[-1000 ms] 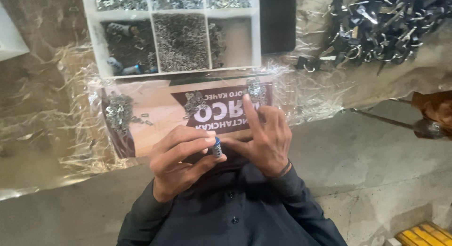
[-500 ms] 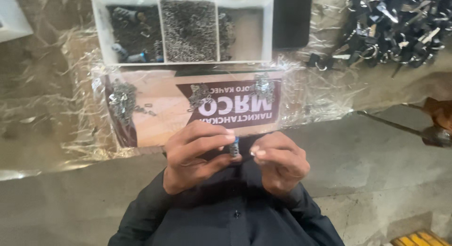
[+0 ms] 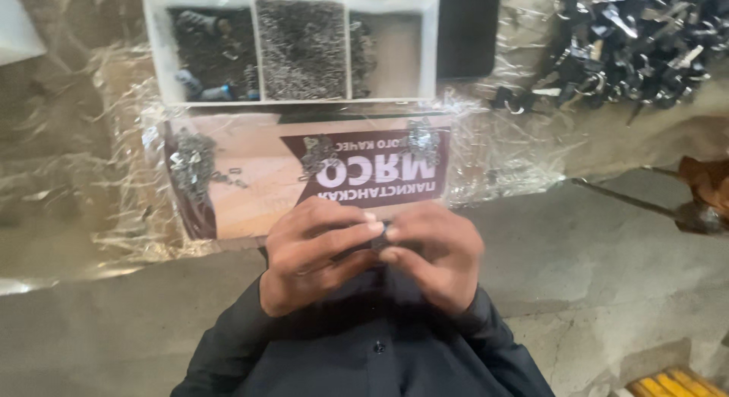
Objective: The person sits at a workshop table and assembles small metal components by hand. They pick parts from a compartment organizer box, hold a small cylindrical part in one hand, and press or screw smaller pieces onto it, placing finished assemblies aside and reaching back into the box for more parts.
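Hands meet at chest height: left hand [image 3: 319, 253] and right hand [image 3: 433, 253], fingers curled shut, pinch one small dark metal part [image 3: 379, 239] btwn fingertips. Just beyond, printed cardboard sheet [image 3: 250, 177] w/ little metal clip piles; past that, white compartment tray [image 3: 304, 48].
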The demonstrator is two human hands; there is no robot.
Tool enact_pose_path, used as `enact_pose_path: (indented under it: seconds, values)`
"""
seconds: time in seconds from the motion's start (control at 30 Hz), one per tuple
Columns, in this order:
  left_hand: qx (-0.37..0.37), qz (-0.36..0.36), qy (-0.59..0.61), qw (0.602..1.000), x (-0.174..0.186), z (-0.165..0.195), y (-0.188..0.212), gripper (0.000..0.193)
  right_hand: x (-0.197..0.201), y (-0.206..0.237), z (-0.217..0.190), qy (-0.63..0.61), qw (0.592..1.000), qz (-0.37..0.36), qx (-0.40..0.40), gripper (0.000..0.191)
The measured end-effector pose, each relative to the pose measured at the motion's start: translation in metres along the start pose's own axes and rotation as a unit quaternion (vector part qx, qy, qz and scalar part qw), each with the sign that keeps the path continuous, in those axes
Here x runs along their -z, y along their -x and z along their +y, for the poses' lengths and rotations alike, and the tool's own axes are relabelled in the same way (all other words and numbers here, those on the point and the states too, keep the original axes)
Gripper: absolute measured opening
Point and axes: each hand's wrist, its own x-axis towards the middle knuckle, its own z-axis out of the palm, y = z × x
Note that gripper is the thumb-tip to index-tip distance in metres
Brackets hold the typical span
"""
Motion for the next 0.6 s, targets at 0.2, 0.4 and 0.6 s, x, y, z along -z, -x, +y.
enact_pose_path:
  seconds: [0.2,0.4,0.6]
  values:
    - [-0.005,-0.017,0.044,0.999,0.0,-0.001,-0.001,0.043,0.005,-0.006,0.016,-0.37,0.903,-0.057,-0.21,0.018]
    - [0.023,0.023,0.032,0.999,0.005,-0.003,-0.001,0.042,-0.011,-0.012,0.013,0.405,0.907,0.102,0.06,0.041]
    - [0.023,0.03,0.028,0.999,0.011,-0.005,-0.002,0.043,-0.016,-0.022,0.015,0.432,0.896,0.082,0.061,0.075]
